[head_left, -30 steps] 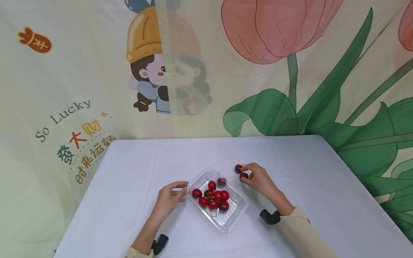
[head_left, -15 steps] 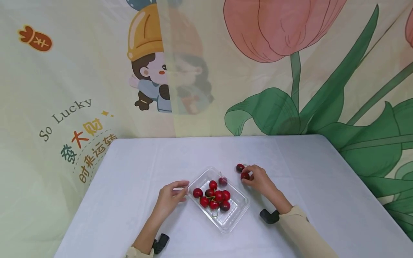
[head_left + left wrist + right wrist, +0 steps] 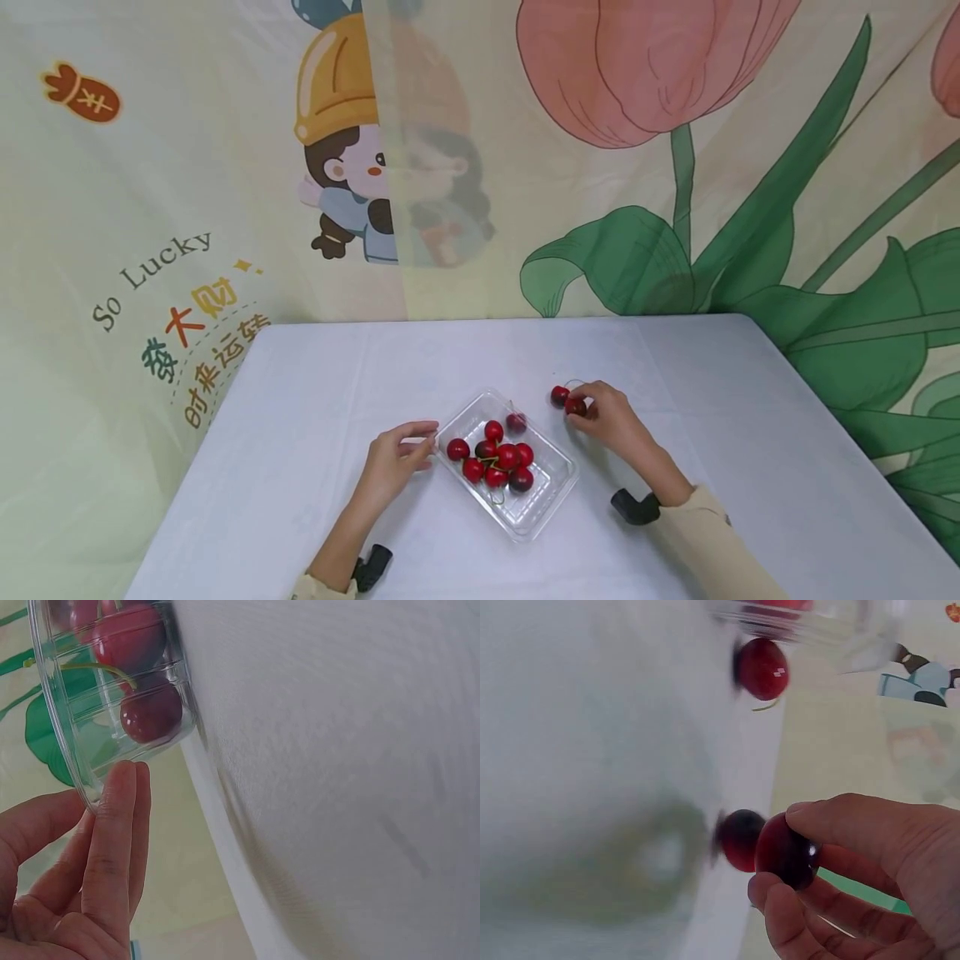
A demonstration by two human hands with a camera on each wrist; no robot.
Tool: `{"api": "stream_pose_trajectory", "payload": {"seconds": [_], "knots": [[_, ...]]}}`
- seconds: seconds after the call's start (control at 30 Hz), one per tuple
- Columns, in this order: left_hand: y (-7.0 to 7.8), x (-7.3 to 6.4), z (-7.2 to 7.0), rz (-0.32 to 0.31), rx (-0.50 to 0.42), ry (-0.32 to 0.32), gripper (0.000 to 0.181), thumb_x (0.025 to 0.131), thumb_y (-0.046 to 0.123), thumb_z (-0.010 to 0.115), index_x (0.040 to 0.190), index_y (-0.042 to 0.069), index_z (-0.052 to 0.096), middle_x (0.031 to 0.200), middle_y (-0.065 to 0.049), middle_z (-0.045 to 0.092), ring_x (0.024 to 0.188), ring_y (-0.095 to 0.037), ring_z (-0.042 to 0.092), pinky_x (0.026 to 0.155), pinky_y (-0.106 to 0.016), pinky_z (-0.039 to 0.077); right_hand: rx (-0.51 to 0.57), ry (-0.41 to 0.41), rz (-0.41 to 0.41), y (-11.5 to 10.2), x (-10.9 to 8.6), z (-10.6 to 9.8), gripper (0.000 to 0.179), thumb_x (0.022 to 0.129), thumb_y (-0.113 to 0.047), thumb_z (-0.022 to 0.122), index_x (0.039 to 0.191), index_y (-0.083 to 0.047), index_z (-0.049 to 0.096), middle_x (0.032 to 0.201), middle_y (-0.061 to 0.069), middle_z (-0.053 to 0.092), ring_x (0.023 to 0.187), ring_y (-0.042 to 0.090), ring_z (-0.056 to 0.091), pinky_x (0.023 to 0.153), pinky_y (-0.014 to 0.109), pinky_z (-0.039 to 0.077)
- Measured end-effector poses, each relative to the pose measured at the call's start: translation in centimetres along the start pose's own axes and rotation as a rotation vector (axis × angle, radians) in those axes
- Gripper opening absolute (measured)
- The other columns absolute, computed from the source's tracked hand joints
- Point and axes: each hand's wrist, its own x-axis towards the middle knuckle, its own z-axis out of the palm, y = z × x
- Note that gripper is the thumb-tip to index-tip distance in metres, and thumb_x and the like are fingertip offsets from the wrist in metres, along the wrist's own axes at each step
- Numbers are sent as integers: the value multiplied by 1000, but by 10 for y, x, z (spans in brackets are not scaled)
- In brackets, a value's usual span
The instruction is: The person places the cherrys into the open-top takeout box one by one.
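My left hand (image 3: 395, 460) pinches the left corner of a clear plastic container (image 3: 536, 515) between thumb and fingers, which the left wrist view shows at its rim. Several red cherries (image 3: 507, 456) lie inside it, some with green stems. To the right of the container, my right hand (image 3: 609, 421) pinches a dark red cherry (image 3: 786, 853) between thumb and fingertips. Just beyond that one, a second dark cherry (image 3: 559, 396) sits on the table, overlapped by the held one in the right wrist view.
Another cherry (image 3: 763, 669) with a stem lies outside the container, close to its far wall. A white cloth covers the table (image 3: 315, 392). Behind its back edge hangs a printed curtain (image 3: 465, 292).
My right hand has shifted slightly to the right, bringing the pinched cherry along. The left hand and the container stay where they were.
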Motion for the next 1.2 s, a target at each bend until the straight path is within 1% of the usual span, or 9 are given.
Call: {"api": "stream_pose_trajectory", "payload": {"seconds": [0.2,0.27,0.43,0.63,0.8,0.93,1.13,1.2], "knots": [[1,0,0,-1,-12,0,26,92,3,65,117,-3,66,113,-21,66,91,-29,71,69,-27,61,26,71,-127,-11,-10,-14,30,77,3,79,105,3,67,102,17,64,76,19,60,64,28,60],[1,0,0,-7,-12,1,26,92,4,65,117,-3,66,113,-21,66,91,-29,71,69,-27,61,33,82,-159,-15,-14,-19,31,77,3,79,105,2,67,102,16,65,76,19,61,64,28,60],[0,1,1,-18,-7,3,25,93,5,65,117,-1,66,114,-20,66,92,-29,71,69,-28,61,64,62,-196,-27,-26,-31,33,76,3,80,106,1,68,101,15,66,74,16,62,63,25,59],[0,0,1,-20,-4,1,26,93,4,64,118,-1,66,115,-21,66,93,-30,71,71,-30,61,71,35,-229,-40,-43,-39,35,73,2,82,106,-3,69,100,11,66,74,13,62,63,22,58],[1,0,1,-16,-3,1,26,93,4,65,118,-2,65,115,-21,66,92,-29,71,71,-30,61,90,-26,-272,-52,-55,-42,35,75,2,81,107,-4,67,102,9,65,76,15,63,65,21,58],[1,1,0,-15,-7,2,27,92,5,65,118,-1,66,114,-20,66,92,-28,71,70,-28,61,80,-85,-289,-63,-63,-42,33,77,-3,80,108,-6,68,103,6,65,77,14,61,65,20,57],[1,0,1,-19,4,-1,27,92,4,65,119,-2,65,114,-20,66,92,-28,71,71,-29,61,102,-201,-313,-77,-73,-34,30,79,-4,79,107,-7,68,104,4,64,77,9,58,63,22,57],[1,0,1,-22,6,0,27,92,4,65,119,-2,65,114,-20,66,92,-29,71,71,-29,61,107,-244,-317,-80,-74,-29,30,79,-3,79,107,-6,68,104,3,64,76,7,57,63,20,56]]}}
